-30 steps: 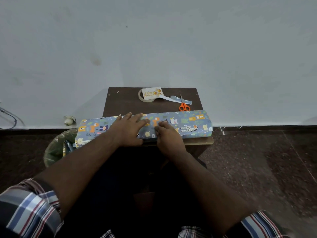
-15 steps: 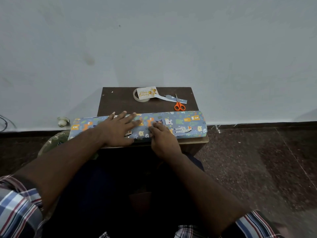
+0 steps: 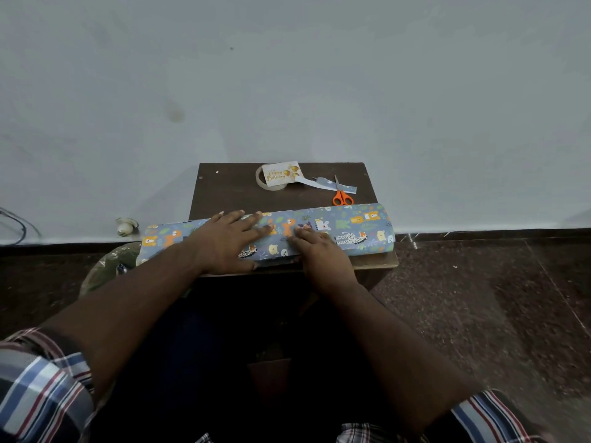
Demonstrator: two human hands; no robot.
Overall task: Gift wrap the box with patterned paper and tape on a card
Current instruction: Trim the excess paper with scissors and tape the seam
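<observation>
**Two hands hold the paper down on the box**

Nearest are two arms with checked sleeves (image 3: 41,388) rolled up. They reach out to a small brown table (image 3: 230,193).

The left hand (image 3: 227,243) lies flat on the patterned paper (image 3: 351,228). Its fingers are straight and spread wide, pressing down. This most likely keeps the paper from springing open. The right hand (image 3: 323,251) rests just beside it, with its fingertips (image 3: 300,231) pushing on the paper near the middle. It looks like it is pressing a seam flat, but I cannot tell if a fingertip is also pinching an edge.

The paper is blue with little animals on it. It lies across the near part of the table and sticks out past the left side. The box must be inside, under the hands, but it is hidden.

Farther back, near the wall, wait the tools. A tape roll (image 3: 270,183) sits with the birthday card (image 3: 281,174) leaning on top of it. A cut strip of paper (image 3: 323,183) and orange scissors (image 3: 342,196) lie beside them. They are close enough to grab once the paper stays shut. The tape step probably comes next.

On the floor to the left sits a green bag (image 3: 108,273).
</observation>
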